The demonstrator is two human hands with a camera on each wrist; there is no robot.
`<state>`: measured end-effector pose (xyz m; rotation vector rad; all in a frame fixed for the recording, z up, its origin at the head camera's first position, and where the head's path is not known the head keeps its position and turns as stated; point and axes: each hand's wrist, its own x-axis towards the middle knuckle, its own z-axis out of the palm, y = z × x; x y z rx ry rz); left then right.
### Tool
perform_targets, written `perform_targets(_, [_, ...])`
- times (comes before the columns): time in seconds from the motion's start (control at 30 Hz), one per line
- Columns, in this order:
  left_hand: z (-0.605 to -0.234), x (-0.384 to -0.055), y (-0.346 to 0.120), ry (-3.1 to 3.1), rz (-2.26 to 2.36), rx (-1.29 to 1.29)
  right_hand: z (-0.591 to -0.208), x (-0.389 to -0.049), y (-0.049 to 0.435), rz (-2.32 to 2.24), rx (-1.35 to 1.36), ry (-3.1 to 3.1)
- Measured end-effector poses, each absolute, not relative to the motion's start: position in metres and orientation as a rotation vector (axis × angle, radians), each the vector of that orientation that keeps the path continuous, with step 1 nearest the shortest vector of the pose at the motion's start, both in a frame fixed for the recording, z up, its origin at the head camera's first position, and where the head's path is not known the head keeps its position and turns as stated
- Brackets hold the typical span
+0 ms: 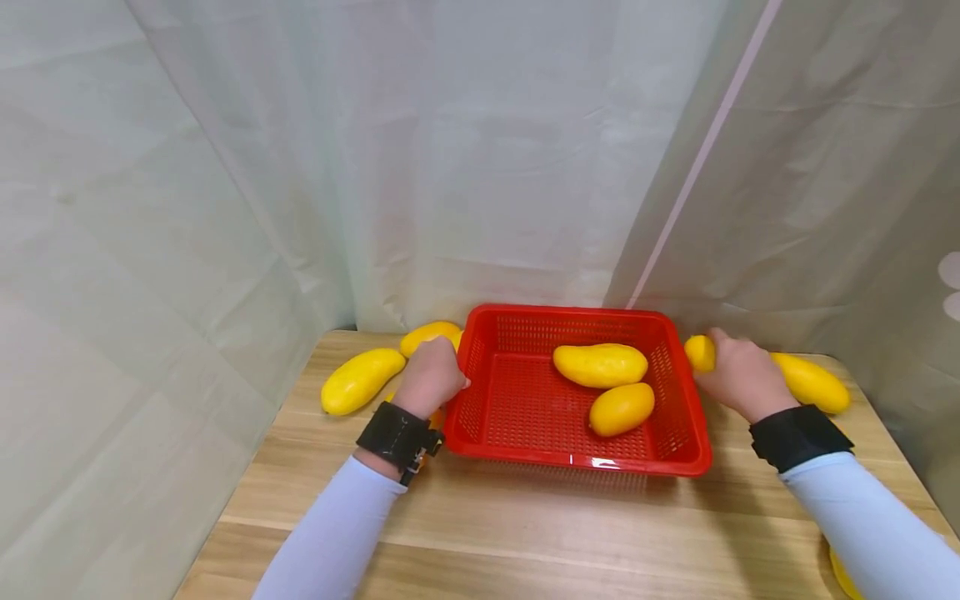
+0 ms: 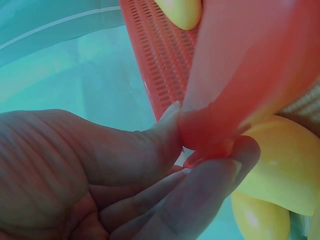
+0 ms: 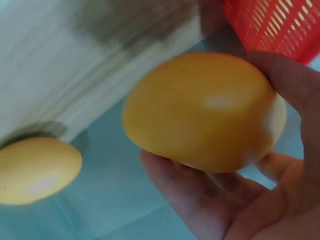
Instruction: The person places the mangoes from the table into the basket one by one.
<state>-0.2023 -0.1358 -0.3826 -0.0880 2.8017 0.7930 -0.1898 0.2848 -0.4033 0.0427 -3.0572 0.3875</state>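
Note:
A red plastic basket (image 1: 573, 457) with slotted walls holds two yellow mangoes, a longer mango (image 1: 600, 365) and a shorter mango (image 1: 621, 409), toward its right side. My left hand (image 1: 431, 377) pinches the basket's left rim between thumb and fingers; the left wrist view shows the red rim (image 2: 220, 100) close up. Just outside the right wall, my right hand (image 1: 742, 377) grips another mango (image 3: 195, 110), thumb on one side and fingers curled under the other.
Left of the basket lie a mango (image 1: 362, 382) and another mango (image 1: 427, 337), with more partly hidden by my left hand. Beyond my right hand rests a mango (image 1: 813, 385). A yellow thing (image 1: 843, 575) peeks from under my right sleeve. Grey sheeting (image 1: 480, 167) walls the wooden table (image 1: 525, 542).

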Motion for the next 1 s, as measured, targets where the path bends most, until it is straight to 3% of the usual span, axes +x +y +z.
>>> perform_targets(0.5, [-0.381,-0.201,-0.138,2.788,0.805,-0.088,-0.373,-0.182,0.259,0.387,0.101,-2.81])
perform_targets(1.0, [-0.381,-0.201,-0.142,2.802,0.799,-0.112,-0.362,-0.169,0.2,0.37,0.499,-2.935])
